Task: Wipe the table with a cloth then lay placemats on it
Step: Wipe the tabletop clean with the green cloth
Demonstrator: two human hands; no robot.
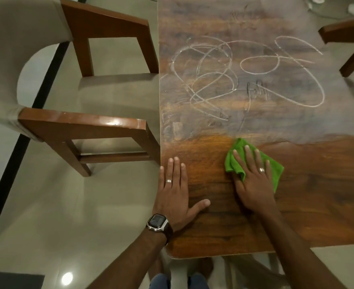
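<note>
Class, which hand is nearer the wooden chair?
Left. The left hand rests flat at the table edge beside the chair; the right hand presses the cloth farther away.

Pale glossy floor tiles [53, 215] reflect a ceiling light [67, 278]. A wooden chair [84, 130] with beige upholstery stands at left; another chair [347, 38] at far right.

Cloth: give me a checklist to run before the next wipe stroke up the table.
1. Cloth under the right hand, flat fingers pressing: ok.
2. Left hand braced flat on the table near its edge: ok.
3. Near strip wiped clean: ok.
4. Chalk-like scribbles and dusty haze ahead cleared: not ok.
5. Path to the scribbles free of objects: ok.
6. Placemats within reach: cannot tell, none in view.
</note>
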